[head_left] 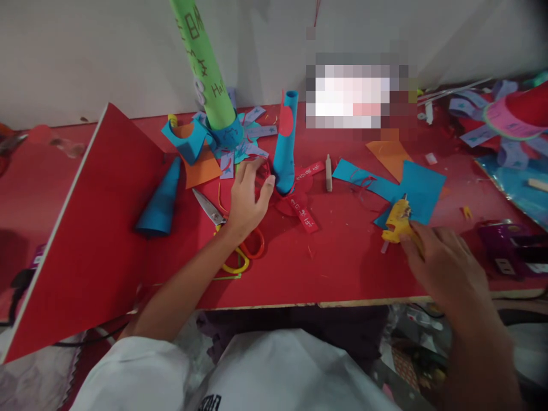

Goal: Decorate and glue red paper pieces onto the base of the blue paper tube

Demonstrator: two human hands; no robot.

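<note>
My left hand (249,200) is curled around a looped red paper strip (264,174), its thumb and forefinger on either side. The strip belongs to a red paper base, whose other strips (303,212) with white writing fan outward. From this base rises a blue paper tube (285,154) with a red paper piece on its side. On the right, the fingers of my right hand (447,268) close round the handle of a yellow glue gun (398,221). Its nozzle points away from me, over blue paper (423,185). Scissors (248,254) lie partly under my left forearm.
A green paper tube (208,74) with writing stands behind my left hand. At left are a blue paper cone (160,200) and an upright red board (85,228). Orange paper (387,155) lies right of centre, and a purple device (507,248) sits far right.
</note>
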